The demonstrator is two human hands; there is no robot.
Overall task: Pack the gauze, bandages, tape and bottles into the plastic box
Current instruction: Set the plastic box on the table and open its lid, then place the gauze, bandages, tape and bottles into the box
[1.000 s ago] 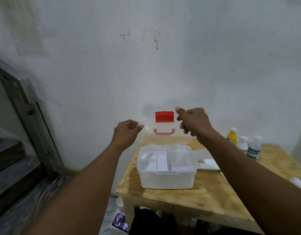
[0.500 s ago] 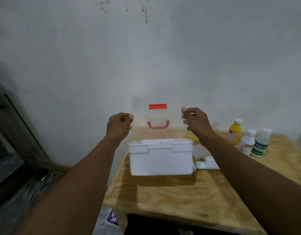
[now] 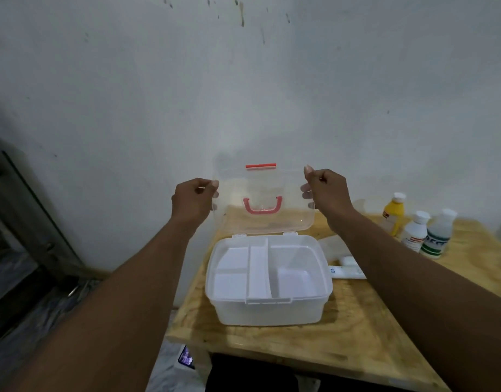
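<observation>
One plastic box (image 3: pixel 267 281) sits on the wooden table (image 3: pixel 356 329), its clear lid (image 3: pixel 262 202) standing upright. The left hand (image 3: pixel 193 200) and right hand (image 3: pixel 327 190) each pinch a side edge of the lid. Three bottles (image 3: pixel 413 230) stand off to the right: one yellow, two white. Some white packets (image 3: pixel 347 268) lie just beside the box. Compared to half a second ago, the view is tipped down, so you can now see the divided tray (image 3: pixel 257 271) inside, three sections.

1 plastic box (image 3: pixel 267 309) w/ 1 clear lid (image 3: pixel 262 219), open. Inside: 1 tray, 4 compartments. 3 bottles: 1 yellow (image 3: pixel 394 215), 2 white-ish (image 3: pixel 415 232) (image 3: pixel 438 236). 2 hands: left (image 3: pixel 193 200), right (image 3: pixel 327 192). 1 desk (image 3: pixel 356 329). White packets right of box, approx. 2–3, count unclear.
</observation>
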